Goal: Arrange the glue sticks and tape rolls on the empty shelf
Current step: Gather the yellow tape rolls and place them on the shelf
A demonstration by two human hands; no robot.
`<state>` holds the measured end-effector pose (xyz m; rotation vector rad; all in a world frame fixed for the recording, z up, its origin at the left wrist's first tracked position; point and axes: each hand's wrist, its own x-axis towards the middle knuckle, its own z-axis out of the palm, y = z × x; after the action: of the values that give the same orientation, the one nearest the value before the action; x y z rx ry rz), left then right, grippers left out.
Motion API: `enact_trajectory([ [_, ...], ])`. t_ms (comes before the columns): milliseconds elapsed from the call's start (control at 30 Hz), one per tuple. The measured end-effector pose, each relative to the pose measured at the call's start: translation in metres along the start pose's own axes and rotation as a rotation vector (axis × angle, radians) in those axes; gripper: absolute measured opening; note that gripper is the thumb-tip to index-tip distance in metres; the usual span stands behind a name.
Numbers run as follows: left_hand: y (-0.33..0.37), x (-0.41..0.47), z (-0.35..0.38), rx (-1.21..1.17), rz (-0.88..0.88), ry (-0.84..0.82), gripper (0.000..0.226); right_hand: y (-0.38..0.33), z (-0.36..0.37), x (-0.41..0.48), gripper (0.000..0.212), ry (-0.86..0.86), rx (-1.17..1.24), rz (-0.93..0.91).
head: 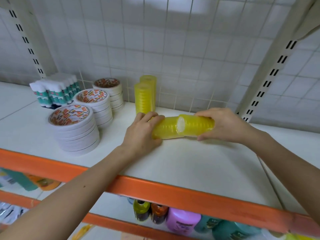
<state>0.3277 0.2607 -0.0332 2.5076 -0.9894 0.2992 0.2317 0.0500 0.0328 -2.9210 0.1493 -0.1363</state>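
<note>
On the white shelf (181, 161), my left hand (142, 132) grips one yellow wrapped tube of tape rolls (166, 128) lying on its side. My right hand (226, 125) grips a second yellow tube (195, 124), held just above the shelf with its open end facing the first. Two more yellow tubes (144, 97) stand upright near the back wall. Three stacks of white tape rolls (76, 130) stand to the left. A pack of white-capped glue sticks (53, 90) stands at the far left rear.
The shelf has an orange front lip (173, 189) and a white wire-grid back panel (173, 49). Slotted uprights (270, 71) rise at both sides. Coloured bottles (181, 220) stand on the lower shelf.
</note>
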Motion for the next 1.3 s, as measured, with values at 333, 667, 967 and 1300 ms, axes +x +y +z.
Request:
enact_trajectory([
  [333, 0.017, 0.014, 0.003, 0.004, 0.073, -0.117, 0.078, -0.019, -0.025, 0.006, 0.060, 0.145, 0.156, 0.022],
  [667, 0.005, -0.017, -0.021, -0.662, -0.177, 0.204, 0.075, -0.090, 0.003, 0.029, 0.049, 0.305, 0.588, 0.162],
  [967, -0.011, -0.034, -0.026, -0.868, -0.337, 0.273, 0.049, -0.142, 0.039, 0.032, 0.074, 0.212, 0.629, 0.115],
  [1300, -0.051, -0.039, -0.041, -1.142, -0.167, -0.170, 0.053, -0.131, 0.021, 0.036, 0.042, -0.081, 0.971, -0.094],
])
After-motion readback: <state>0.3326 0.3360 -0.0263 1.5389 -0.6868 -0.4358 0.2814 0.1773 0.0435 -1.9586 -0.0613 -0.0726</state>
